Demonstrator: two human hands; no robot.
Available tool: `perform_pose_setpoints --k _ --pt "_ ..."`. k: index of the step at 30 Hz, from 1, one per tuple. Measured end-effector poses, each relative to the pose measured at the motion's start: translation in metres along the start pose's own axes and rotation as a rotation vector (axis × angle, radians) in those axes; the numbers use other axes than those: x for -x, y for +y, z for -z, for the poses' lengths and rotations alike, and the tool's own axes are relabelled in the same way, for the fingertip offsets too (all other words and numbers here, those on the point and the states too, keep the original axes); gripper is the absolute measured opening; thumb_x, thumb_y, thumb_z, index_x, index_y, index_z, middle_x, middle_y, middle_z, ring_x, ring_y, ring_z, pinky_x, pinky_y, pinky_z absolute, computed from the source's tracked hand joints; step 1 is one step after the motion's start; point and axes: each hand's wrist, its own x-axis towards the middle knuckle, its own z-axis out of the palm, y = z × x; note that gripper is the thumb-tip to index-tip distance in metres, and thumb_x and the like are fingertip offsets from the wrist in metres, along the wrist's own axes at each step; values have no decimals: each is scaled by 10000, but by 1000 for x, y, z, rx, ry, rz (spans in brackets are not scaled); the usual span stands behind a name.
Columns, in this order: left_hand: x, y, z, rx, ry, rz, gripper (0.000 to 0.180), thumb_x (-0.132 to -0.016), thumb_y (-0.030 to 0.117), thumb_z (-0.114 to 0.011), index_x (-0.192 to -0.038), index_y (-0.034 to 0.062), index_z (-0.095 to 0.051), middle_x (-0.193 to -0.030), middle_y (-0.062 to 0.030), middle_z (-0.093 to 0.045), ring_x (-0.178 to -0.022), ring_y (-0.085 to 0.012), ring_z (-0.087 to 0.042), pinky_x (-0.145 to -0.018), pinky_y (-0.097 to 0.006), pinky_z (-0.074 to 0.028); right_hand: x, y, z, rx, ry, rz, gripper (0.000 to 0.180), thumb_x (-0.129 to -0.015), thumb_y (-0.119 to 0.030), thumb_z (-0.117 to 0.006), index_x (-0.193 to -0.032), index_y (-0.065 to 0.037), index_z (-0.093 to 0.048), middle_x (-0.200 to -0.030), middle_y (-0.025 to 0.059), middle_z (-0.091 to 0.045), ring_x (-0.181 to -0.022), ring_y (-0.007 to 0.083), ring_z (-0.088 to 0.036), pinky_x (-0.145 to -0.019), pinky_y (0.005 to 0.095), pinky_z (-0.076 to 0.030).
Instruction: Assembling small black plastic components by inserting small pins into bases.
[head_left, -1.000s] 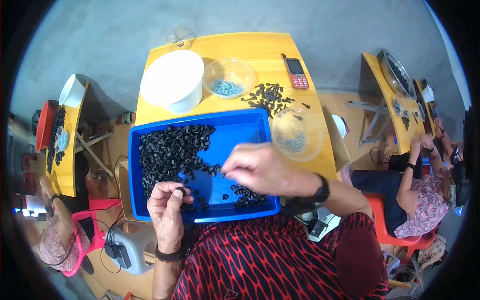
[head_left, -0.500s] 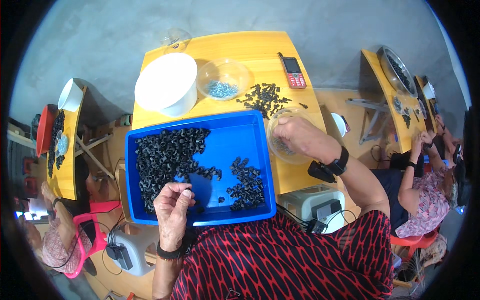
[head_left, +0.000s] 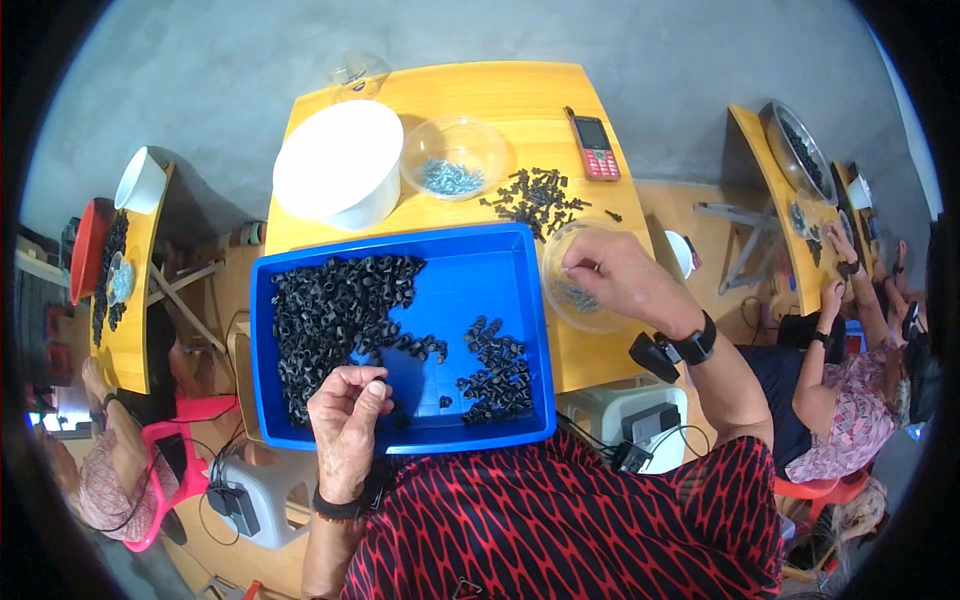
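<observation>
My left hand (head_left: 347, 425) is closed in a pinch over the near edge of the blue tray (head_left: 468, 262), with a bit of a small black plastic part showing at its fingertips. Inside the tray, a large heap of black plastic parts (head_left: 335, 320) fills the left side, and a smaller pile (head_left: 496, 375) lies at the right. Over a see-through bowl (head_left: 567, 310) just right of the tray, my right hand (head_left: 632, 283) has thumb and forefinger pinched together. Small silvery pieces lie in that bowl. Whatever the right fingertips hold is too small to make out.
Behind the tray stand a white tub (head_left: 340, 170) and a see-through bowl (head_left: 455, 160) of bluish metal screws. Black T-shaped pieces (head_left: 535, 200) lie beside a red phone (head_left: 595, 145) on the yellow table (head_left: 480, 85). Other people work at tables on both sides.
My right hand has lifted slightly out of the bowl, its fingers now pinched above it. The left hand stays pinched in place. At the right, a co-worker's hand has reached forward.
</observation>
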Motion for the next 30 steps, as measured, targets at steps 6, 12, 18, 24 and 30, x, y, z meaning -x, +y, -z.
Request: perform_pose_setpoints --k 6,12,18,24,30 --pt "0 -2 4 38 0 2 152 -940 102 -680 -1048 -5 -669 -905 -40 -671 -782 -91 -618 -705 -229 -523 4 -18 -9 -707 -20 -262 113 -885 32 -653 -979 -21 -620 -853 25 -643 -696 103 -613 -619 252 -512" --pt "1 -2 4 61 -6 -14 146 -937 40 -656 -1072 -14 -669 -937 -54 -679 -809 -103 -632 -737 -237 -536 -3 -46 -17 -869 -63 -192 154 -942 -11 -648 -1096 -19 -638 -910 33 -674 -759 101 -678 -636 231 -561" --pt "2 -4 6 112 -34 -40 155 -926 32 -664 -1073 -17 -664 -955 -59 -678 -837 -116 -646 -749 -253 -554 -13 -60 -33 -986 -126 -148 154 -956 -17 -633 -1108 -8 -655 -939 92 -720 -804 151 -723 -652 253 -601" --pt "1 -7 8 154 -42 -34 179 -916 17 -674 -1090 -16 -647 -950 -54 -673 -848 -120 -654 -754 -257 -560 -25 -76 -45 -1027 -185 -142 131 -965 -22 -618 -1088 16 -647 -996 151 -724 -840 209 -735 -687 294 -615" --pt "0 -10 10 188 -66 -49 145 -921 30 -680 -1056 -11 -645 -939 -52 -677 -829 -112 -658 -760 -259 -566 -36 -91 -62 -1090 -231 -114 122 -969 -24 -612 -1076 10 -660 -1023 132 -720 -870 190 -728 -708 286 -605"
